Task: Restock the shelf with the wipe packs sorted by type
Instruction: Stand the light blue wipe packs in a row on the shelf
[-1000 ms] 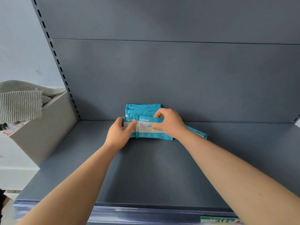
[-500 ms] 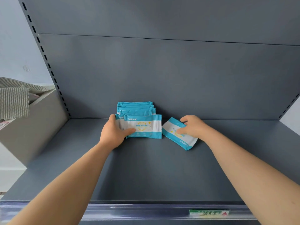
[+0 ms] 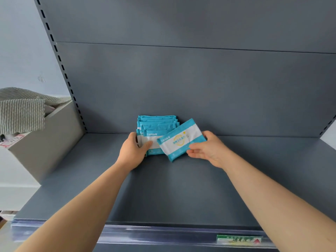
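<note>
A row of several blue-and-white wipe packs (image 3: 157,124) stands upright against the back panel of the grey shelf (image 3: 181,188). My left hand (image 3: 133,151) holds the front of that row, thumb across the front pack. My right hand (image 3: 209,149) grips one more blue-and-white wipe pack (image 3: 181,140) by its right end. That pack is lifted off the shelf, tilted, and overlaps the front right of the row.
A cardboard box (image 3: 45,140) with striped cloth (image 3: 20,113) draped over it stands left of the shelf upright. A clear price rail with a green label (image 3: 238,240) runs along the shelf's front edge.
My right hand has picked the loose pack up from the shelf surface and brought it left and up toward the row. My left hand stays on the row.
</note>
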`<state>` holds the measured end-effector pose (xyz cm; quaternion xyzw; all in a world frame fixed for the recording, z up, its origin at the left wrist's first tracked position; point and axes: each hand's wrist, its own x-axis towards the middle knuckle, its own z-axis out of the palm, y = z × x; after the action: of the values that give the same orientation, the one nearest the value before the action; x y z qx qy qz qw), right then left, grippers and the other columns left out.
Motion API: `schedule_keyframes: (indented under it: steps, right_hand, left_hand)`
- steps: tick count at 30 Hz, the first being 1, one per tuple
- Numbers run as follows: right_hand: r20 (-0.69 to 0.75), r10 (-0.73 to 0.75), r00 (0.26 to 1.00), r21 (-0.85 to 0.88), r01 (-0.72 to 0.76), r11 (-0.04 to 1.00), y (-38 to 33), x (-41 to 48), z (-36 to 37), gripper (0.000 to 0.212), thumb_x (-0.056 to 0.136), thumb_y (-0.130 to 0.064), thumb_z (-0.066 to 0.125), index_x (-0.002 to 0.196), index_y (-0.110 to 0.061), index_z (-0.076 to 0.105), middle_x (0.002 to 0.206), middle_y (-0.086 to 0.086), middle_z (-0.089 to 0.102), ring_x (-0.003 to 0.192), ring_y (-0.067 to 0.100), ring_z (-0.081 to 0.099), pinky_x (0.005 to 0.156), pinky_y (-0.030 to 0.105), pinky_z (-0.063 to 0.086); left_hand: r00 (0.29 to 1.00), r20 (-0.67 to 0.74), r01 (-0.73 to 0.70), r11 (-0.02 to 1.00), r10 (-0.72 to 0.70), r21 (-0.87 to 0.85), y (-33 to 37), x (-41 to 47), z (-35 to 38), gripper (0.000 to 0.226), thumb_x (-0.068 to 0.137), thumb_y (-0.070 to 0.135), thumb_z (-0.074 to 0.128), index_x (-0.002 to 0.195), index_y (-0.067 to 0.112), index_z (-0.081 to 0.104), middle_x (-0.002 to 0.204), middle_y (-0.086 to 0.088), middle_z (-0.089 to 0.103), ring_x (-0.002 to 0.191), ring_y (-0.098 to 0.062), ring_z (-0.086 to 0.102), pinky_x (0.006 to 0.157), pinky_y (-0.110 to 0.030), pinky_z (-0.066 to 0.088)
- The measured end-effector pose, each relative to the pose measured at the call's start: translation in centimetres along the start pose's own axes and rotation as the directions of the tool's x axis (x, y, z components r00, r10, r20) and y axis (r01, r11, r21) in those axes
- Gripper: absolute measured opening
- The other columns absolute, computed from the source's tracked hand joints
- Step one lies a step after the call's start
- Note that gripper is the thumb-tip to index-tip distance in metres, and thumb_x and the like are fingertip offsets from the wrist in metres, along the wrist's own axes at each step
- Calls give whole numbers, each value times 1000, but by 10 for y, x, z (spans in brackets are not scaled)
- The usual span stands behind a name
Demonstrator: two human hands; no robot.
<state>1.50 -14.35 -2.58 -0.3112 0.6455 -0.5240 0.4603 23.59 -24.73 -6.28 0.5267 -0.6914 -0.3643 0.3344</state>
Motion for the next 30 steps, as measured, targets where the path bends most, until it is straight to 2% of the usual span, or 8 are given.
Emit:
schedule_keyframes:
  steps: [5, 8, 11, 16, 20, 23, 26, 30]
  right_hand:
    - [123, -15, 992, -107, 28, 994, 14, 5, 31, 44, 81, 9, 66, 120, -10, 55, 105, 12, 69, 82, 24, 73, 72, 32, 60]
    - [45, -138, 989, -410, 144, 901, 11, 11, 35, 41, 72, -9, 79, 109, -13, 62, 96, 3, 71, 79, 15, 69, 70, 32, 58]
    - [-55, -264, 963, -631, 172, 757, 5, 15, 33, 59, 67, -27, 83, 116, -17, 52, 108, -6, 59, 97, 15, 59, 77, 31, 50]
    - [34, -300, 953, -560, 267, 785, 6, 24, 44, 36, 72, -16, 80, 103, -17, 61, 99, -5, 68, 88, 12, 65, 77, 35, 57]
    - [45, -281, 959, -597, 252, 762, 6, 26, 48, 64, 73, -22, 79, 129, -18, 48, 128, -3, 53, 112, 14, 55, 88, 31, 50]
    - [128, -209, 969, -594, 244, 766, 9, 22, 44, 82, 80, -17, 66, 147, -24, 20, 139, -6, 47, 121, 16, 50, 97, 37, 48]
    - [240, -180, 954, -516, 283, 808, 12, 21, 52, 70, 83, -4, 52, 140, -33, 23, 124, -10, 54, 112, 12, 55, 95, 39, 51]
    - [305, -158, 939, -450, 288, 845, 8, 23, 59, 74, 86, -3, 54, 144, -30, 18, 131, -14, 47, 121, 8, 49, 97, 28, 47]
  left_hand:
    - [995, 87, -44, 998, 40, 42, 6, -12, -2, 61, 66, 40, 85, 110, 24, 47, 98, 21, 55, 85, 0, 54, 63, -15, 42]
    - [997, 50, -70, 994, 66, 83, 7, -7, -5, 63, 65, 30, 87, 114, 20, 49, 105, 11, 58, 86, -8, 56, 65, -18, 41]
    - [996, 23, -90, 994, 88, 56, 5, 0, -12, 58, 67, 21, 86, 114, 21, 53, 107, 7, 63, 86, -9, 61, 75, -24, 49]
    - [987, 56, -153, 984, 149, 89, -3, -3, -11, 61, 78, 20, 76, 132, 23, 47, 124, 5, 53, 105, -13, 57, 95, -31, 47]
    - [974, 187, -136, 989, 124, 51, -7, -1, -12, 74, 89, 33, 61, 148, 28, 17, 143, 5, 32, 129, -15, 40, 111, -38, 33]
    - [960, 274, -77, 996, 65, 34, -13, 7, -11, 94, 82, 61, 56, 148, 27, 0, 137, 12, 50, 128, -17, 46, 109, -44, 37]
    - [948, 316, -50, 999, 40, 22, -29, 24, -5, 102, 66, 83, 55, 142, 37, 6, 127, 17, 59, 126, -22, 49, 106, -47, 40]
    - [942, 318, -108, 994, 112, -29, -11, 11, -12, 86, 76, 58, 66, 138, 26, 16, 121, 18, 62, 116, -14, 58, 100, -37, 46]
